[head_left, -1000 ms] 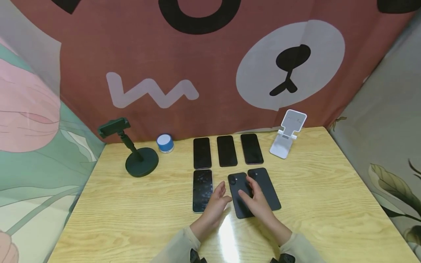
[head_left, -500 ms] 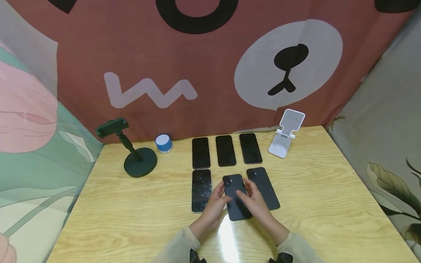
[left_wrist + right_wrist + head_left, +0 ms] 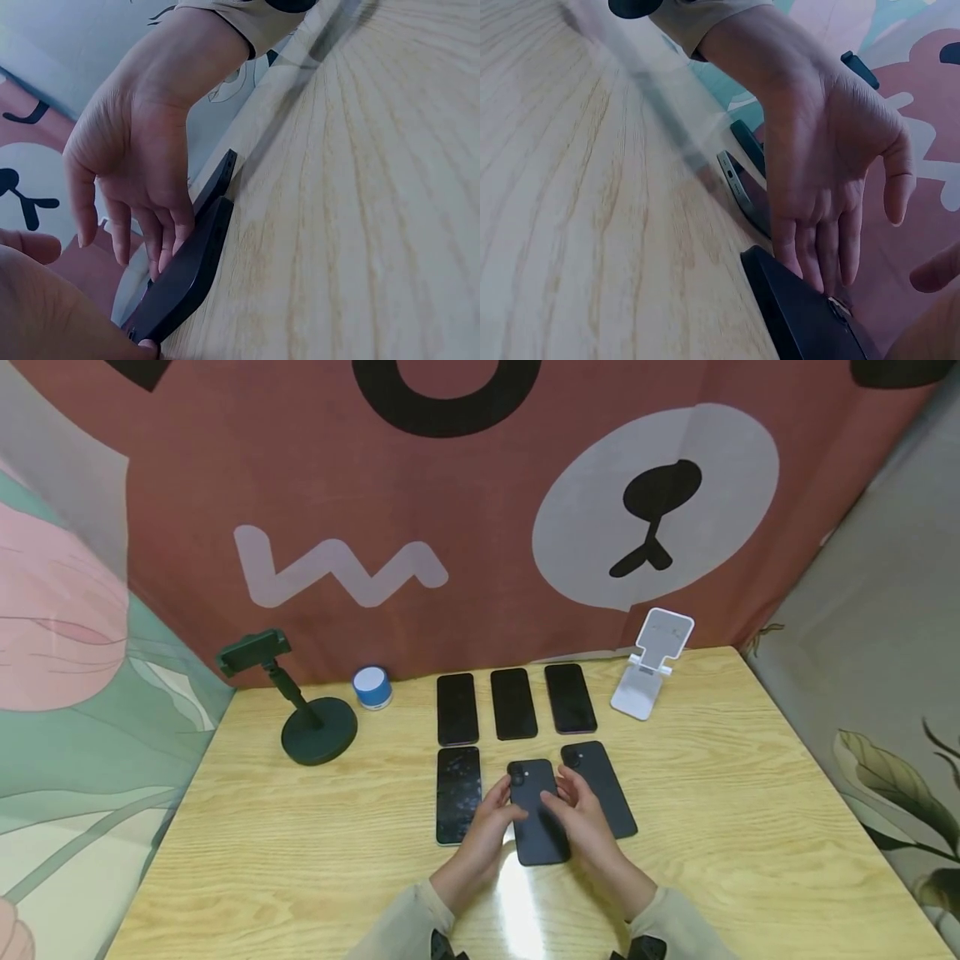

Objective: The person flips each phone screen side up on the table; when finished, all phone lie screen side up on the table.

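In the head view a dark smartphone (image 3: 538, 827) lies back up between the two hands, its camera at the far left corner. The left hand (image 3: 485, 832) is at its left edge; the right wrist view shows that hand's fingers (image 3: 807, 240) fairly straight, tips at the phone, thumb held apart. On the other side is the right hand (image 3: 588, 831), its thumb over the phone's back in the head view. The left wrist view shows its fingers (image 3: 154, 232) loosely extended behind the phone. A second dark smartphone (image 3: 609, 802), also back up, lies just right of it.
A smartphone with its screen up (image 3: 459, 785) lies left of the hands. Beyond are three more black phones (image 3: 514, 703) in a row. A green phone stand (image 3: 318, 731), a blue-and-white cylinder (image 3: 372, 687) and a white folding stand (image 3: 652, 668) stand along the back of the wooden table (image 3: 300, 860).
The phone between the hands has shifted left and slightly nearer, away from the phone on its right. The left hand, apart from it before, is now at its edge.
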Motion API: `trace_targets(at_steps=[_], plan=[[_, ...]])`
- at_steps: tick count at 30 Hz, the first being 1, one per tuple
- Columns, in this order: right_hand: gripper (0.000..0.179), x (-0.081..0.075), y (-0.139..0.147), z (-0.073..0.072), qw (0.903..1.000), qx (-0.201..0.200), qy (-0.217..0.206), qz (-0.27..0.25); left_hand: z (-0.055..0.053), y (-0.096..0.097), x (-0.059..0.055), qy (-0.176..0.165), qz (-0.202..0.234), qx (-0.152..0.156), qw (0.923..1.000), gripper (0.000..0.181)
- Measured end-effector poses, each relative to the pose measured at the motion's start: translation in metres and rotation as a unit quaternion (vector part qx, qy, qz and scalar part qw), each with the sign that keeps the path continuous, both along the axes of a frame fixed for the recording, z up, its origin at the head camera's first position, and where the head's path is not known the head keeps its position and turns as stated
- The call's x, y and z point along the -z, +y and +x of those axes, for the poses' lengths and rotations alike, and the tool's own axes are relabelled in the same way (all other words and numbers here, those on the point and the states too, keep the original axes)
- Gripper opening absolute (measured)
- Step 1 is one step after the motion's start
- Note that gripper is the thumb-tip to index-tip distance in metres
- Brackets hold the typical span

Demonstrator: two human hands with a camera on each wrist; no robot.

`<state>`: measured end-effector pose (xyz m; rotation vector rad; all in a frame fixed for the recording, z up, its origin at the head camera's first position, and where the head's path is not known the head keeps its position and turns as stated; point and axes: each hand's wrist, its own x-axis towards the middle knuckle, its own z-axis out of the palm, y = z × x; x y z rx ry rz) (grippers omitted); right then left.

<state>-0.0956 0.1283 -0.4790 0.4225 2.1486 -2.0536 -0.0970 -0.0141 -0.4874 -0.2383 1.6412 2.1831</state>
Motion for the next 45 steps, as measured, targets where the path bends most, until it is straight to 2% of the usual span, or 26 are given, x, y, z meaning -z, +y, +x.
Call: trace_targets(at_steps=[6,9,13,16,20,24,29,36,39,45], plan=[[0.058,-0.002,-0.001,0.000,0.9995,0.006,0.004,-0.031,0.001,-0.001,0.000,0.006,0.018,-0.001,0.9998,0.078],[0.053,-0.001,-0.002,0.000,0.9987,0.010,-0.009,-0.049,0.001,0.001,-0.001,0.006,0.039,0.006,0.9992,0.077],[0.049,0.002,-0.005,0.001,0.9991,-0.011,-0.013,-0.040,0.002,0.005,-0.002,-0.005,0.043,0.017,0.9989,0.077],[0.048,0.004,-0.006,0.001,0.9988,-0.026,0.003,-0.042,0.002,0.005,-0.002,-0.008,0.042,0.016,0.9989,0.077],[0.049,0.006,-0.006,-0.003,0.9964,-0.030,0.010,-0.079,0.002,0.002,-0.001,-0.004,0.043,0.018,0.9989,0.073],[0.056,0.008,-0.003,-0.006,0.9922,-0.041,0.008,-0.117,0.003,-0.001,-0.001,-0.003,0.014,0.019,0.9997,0.072],[0.061,0.006,-0.001,-0.008,0.9859,-0.055,0.012,-0.157,0.004,-0.002,-0.003,0.018,-0.051,0.028,0.9982,0.071],[0.060,-0.006,0.000,-0.010,0.9770,-0.068,0.011,-0.202,0.003,-0.001,-0.008,0.072,-0.143,0.055,0.9855,0.073],[0.060,-0.011,0.002,-0.009,0.9717,-0.083,0.022,-0.220,0.001,0.000,-0.011,0.093,-0.157,0.058,0.9815,0.075],[0.059,-0.021,0.008,-0.005,0.9607,-0.122,0.052,-0.244,-0.004,0.000,-0.016,0.122,-0.152,0.067,0.9785,0.080]])
